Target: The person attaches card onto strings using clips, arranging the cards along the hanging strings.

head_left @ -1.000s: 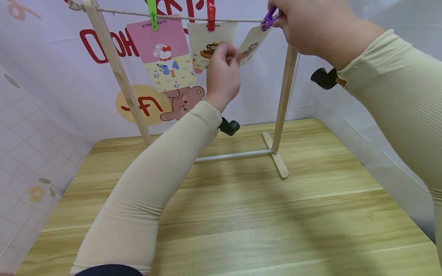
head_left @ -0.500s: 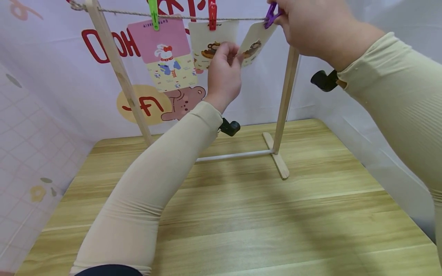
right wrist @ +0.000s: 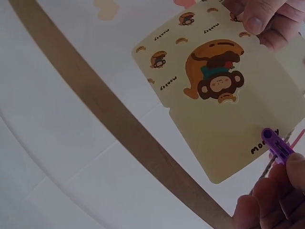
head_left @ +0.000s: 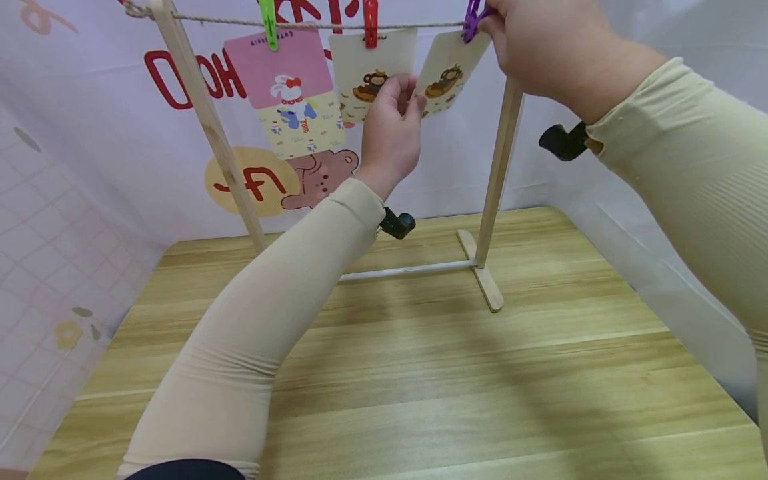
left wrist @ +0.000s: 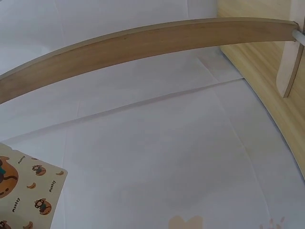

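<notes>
My left hand pinches the lower corner of a cream monkey card between thumb and fingers. At that card's top edge, my right hand grips a purple clothespin. In the right wrist view the clothespin overlaps the card's printed word beside the rope, and the left hand's fingertips hold the opposite end. The left wrist view shows only part of the card. Just left hangs another monkey card under a red clothespin.
A pink and yellow rabbit card hangs from a green clothespin. The twine rope runs between wooden posts of a rack with a white bottom rod. It stands on a wooden table before a printed white backdrop.
The right-hand card has turned so more of its printed face shows in the head view. My right hand and the purple clothespin have shifted slightly up and right. My left hand keeps its pinch.
</notes>
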The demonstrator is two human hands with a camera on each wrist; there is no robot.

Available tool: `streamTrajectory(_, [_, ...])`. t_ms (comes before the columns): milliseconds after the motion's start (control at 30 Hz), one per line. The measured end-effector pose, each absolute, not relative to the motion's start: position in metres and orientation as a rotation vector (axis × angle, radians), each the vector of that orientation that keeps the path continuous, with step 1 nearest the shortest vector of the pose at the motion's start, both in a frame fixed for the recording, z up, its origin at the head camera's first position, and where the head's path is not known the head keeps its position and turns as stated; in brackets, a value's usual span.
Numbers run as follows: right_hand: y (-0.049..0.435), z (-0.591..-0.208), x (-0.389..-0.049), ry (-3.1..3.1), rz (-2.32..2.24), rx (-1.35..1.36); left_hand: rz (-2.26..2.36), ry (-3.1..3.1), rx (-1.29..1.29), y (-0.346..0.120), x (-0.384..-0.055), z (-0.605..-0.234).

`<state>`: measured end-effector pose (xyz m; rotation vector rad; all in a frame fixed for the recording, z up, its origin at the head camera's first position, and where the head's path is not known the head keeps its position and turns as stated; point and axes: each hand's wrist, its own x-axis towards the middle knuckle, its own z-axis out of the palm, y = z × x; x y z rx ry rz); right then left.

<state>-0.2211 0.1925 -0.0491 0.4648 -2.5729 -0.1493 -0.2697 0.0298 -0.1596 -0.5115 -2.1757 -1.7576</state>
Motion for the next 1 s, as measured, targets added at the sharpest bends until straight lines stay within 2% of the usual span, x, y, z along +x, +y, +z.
streamTrajectory(600, [0.193, -0.046, -0.226, -2.584, -0.114, 0.432, -1.676, -2.220, -0.597, 0.024, -0.262, -0.166])
streamTrajectory(1000, [0.204, -0.059, -0.221, -2.536, -0.001, 0.484, -1.616, -2.228, -0.658, 0.011, -0.248, -0.179])
